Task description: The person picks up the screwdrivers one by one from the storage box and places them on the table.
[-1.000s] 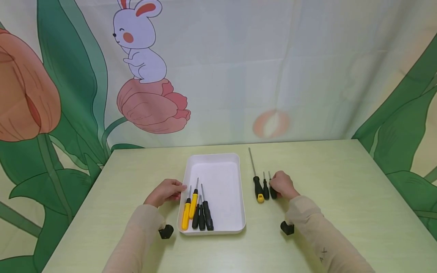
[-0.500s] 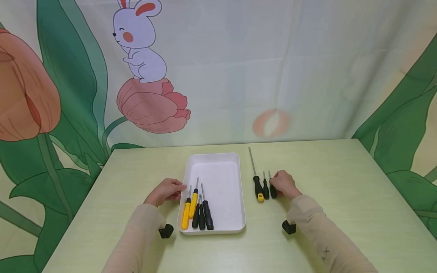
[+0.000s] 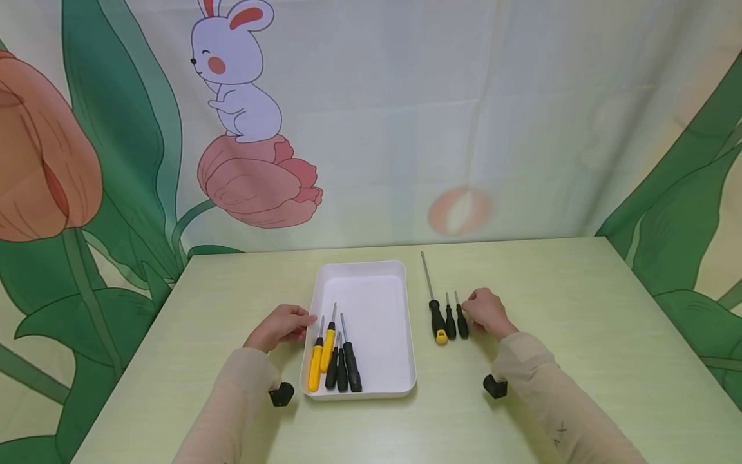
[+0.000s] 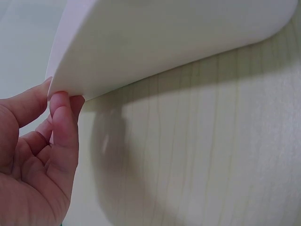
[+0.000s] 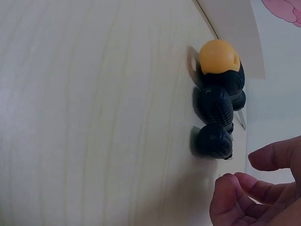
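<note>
Nearest us, the white rectangular tray [image 3: 382, 322] sits on the pale wood-grain worktop [image 3: 580, 296]. We judge it thin plastic: light, fairly stiff, apt to skid if pushed; pinch it at a side rim. In its near-left part lie two yellow-handled screwdrivers [image 3: 315, 368] and, right of them, three black-handled screwdrivers [image 3: 351, 367], all butts toward us; they would probably roll if the tray tips.

A bit farther, we see the hands well apart. The left hand [image 3: 283, 324] pinches the tray's left rim, thumb over the edge, fingers against the outer wall. The right hand [image 3: 487, 312] holds nothing, thumb and fingertips parted, just beside the small black screwdriver [image 3: 462, 324].

Leftward from that, we have another small screwdriver [image 3: 449, 322], then the long screwdriver with a yellow butt [image 3: 437, 319], in a row on the worktop, blades pointing away. We expect the small pair to be light and rigid, ribbed handles gripping well: pinch across mid-handle. The long one is likely heaviest; wrap its handle near the shank. Smooth blades look like poor, slippery holds; nothing seems fragile.

Farthest, we note a printed curtain [image 3: 377, 129].
</note>
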